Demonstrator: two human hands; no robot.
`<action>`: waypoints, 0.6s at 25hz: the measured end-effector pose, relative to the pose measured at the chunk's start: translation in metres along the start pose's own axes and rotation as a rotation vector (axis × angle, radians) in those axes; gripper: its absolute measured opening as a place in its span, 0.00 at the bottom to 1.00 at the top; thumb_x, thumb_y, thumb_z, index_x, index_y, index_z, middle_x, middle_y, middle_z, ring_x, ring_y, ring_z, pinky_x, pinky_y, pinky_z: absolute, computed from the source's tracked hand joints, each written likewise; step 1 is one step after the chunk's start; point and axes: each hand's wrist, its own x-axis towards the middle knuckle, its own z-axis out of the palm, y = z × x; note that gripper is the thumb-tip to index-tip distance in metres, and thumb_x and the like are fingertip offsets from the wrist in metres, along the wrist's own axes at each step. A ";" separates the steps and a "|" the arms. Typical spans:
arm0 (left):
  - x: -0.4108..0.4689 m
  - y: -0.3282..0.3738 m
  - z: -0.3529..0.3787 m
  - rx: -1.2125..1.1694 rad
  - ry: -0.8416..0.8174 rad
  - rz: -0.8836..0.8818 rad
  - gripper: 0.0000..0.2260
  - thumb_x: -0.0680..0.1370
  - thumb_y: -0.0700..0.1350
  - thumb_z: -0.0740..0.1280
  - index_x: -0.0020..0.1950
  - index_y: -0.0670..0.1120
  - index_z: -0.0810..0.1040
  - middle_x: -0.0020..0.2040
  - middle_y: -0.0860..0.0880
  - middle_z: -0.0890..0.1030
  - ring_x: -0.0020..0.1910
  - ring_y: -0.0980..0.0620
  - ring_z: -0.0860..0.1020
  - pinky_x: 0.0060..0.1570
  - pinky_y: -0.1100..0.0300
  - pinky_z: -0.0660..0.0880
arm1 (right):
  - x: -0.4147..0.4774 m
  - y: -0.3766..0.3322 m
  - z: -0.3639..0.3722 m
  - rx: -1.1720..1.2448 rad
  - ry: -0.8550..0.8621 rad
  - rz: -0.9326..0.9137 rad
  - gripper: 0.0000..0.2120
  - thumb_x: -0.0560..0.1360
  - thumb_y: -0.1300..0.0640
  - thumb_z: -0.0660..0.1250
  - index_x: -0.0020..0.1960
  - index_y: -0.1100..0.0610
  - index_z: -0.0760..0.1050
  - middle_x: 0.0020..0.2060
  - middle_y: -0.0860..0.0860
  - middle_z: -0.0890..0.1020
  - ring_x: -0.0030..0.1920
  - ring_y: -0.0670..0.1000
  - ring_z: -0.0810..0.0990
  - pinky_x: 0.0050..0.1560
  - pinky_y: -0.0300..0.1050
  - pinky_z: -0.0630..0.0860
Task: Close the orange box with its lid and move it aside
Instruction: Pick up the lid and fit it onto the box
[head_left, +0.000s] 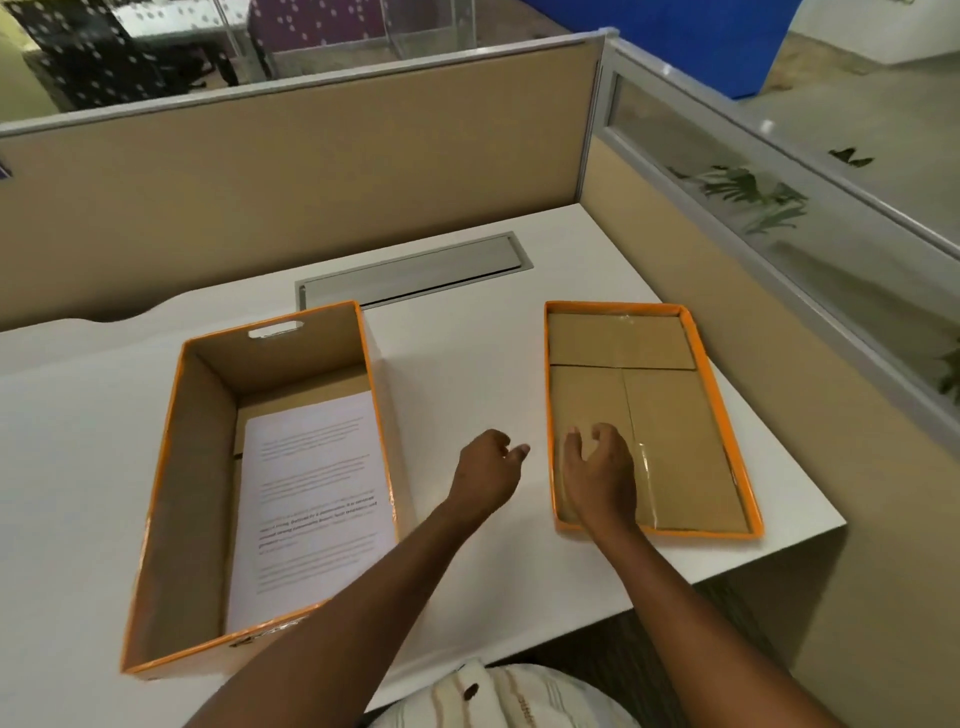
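the right hand (597, 467), fingers loosely spread, hovers over the upturned lid (670, 415) (left hand (488, 467) equally empty beside it), the orange box (208, 467) open.

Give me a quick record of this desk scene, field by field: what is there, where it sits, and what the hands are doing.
box: orange box, open, on the left of the white desk
contents: printed sheet of paper lying flat inside
lid: orange lid, inside facing up, on the right, apart from the box
left hand: left hand, open, empty, between box and lid
right hand: right hand, open, over the lid's near left corner, fingers curled; contact unclear
task state: box not yet closed
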 end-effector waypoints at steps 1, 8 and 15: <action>0.009 0.001 0.009 -0.028 -0.076 -0.073 0.17 0.79 0.50 0.65 0.59 0.38 0.78 0.57 0.39 0.81 0.58 0.42 0.79 0.56 0.55 0.74 | 0.013 0.011 -0.007 -0.057 -0.013 0.032 0.24 0.76 0.45 0.60 0.65 0.60 0.69 0.62 0.58 0.75 0.61 0.59 0.74 0.56 0.51 0.74; 0.032 0.007 0.054 -0.198 -0.201 -0.234 0.09 0.78 0.45 0.67 0.43 0.43 0.69 0.40 0.41 0.71 0.38 0.45 0.73 0.39 0.54 0.73 | 0.105 0.100 -0.075 -0.264 0.051 0.413 0.27 0.74 0.50 0.66 0.64 0.67 0.65 0.65 0.64 0.65 0.63 0.65 0.67 0.58 0.62 0.72; 0.044 0.015 0.069 -0.145 -0.165 -0.266 0.16 0.76 0.43 0.70 0.35 0.49 0.63 0.43 0.45 0.74 0.42 0.43 0.78 0.47 0.45 0.82 | 0.118 0.126 -0.072 -0.351 -0.090 0.517 0.22 0.76 0.50 0.63 0.62 0.65 0.69 0.62 0.63 0.71 0.62 0.64 0.70 0.59 0.59 0.70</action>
